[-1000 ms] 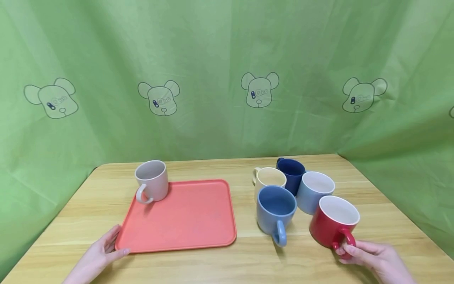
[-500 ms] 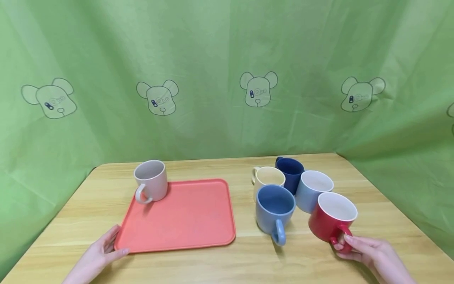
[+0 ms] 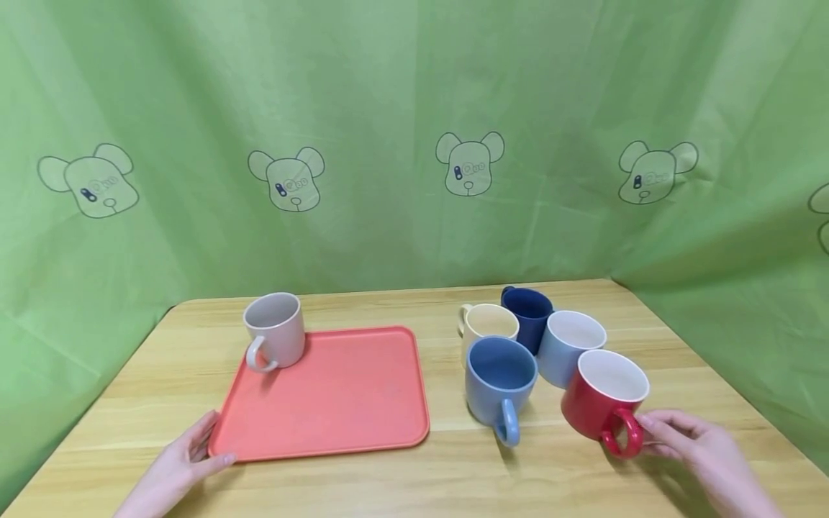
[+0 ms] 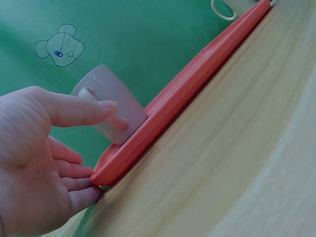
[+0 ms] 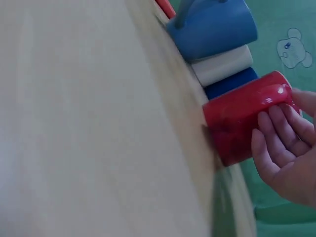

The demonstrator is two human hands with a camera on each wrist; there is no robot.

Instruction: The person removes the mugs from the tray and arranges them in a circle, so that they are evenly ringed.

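A red mug [image 3: 599,406] with a white inside stands at the right of the table, its handle toward the person. Beside that handle is my right hand [image 3: 689,439], its fingertips touching or very near the mug. In the right wrist view, loosely bent fingers [image 5: 279,131] lie along the red mug [image 5: 237,118], not wrapped round the handle. At the left, my left hand [image 3: 171,460] rests at the near corner of a coral-red tray [image 3: 330,396]. Its fingers [image 4: 81,185] touch the tray edge, while the thumb is held out. A grey mug [image 3: 278,338] stands on the tray's far left corner.
Close to the red mug stand a blue mug [image 3: 495,392], a cream mug [image 3: 479,331], a navy mug [image 3: 531,327] and a light blue mug [image 3: 557,360]. A green curtain [image 3: 388,237] hangs behind the wooden table [image 3: 363,489].
The red mug has shifted slightly up and left since a second ago. My right hand has come off its handle and lies to the handle's right. My left hand stays at the tray corner.
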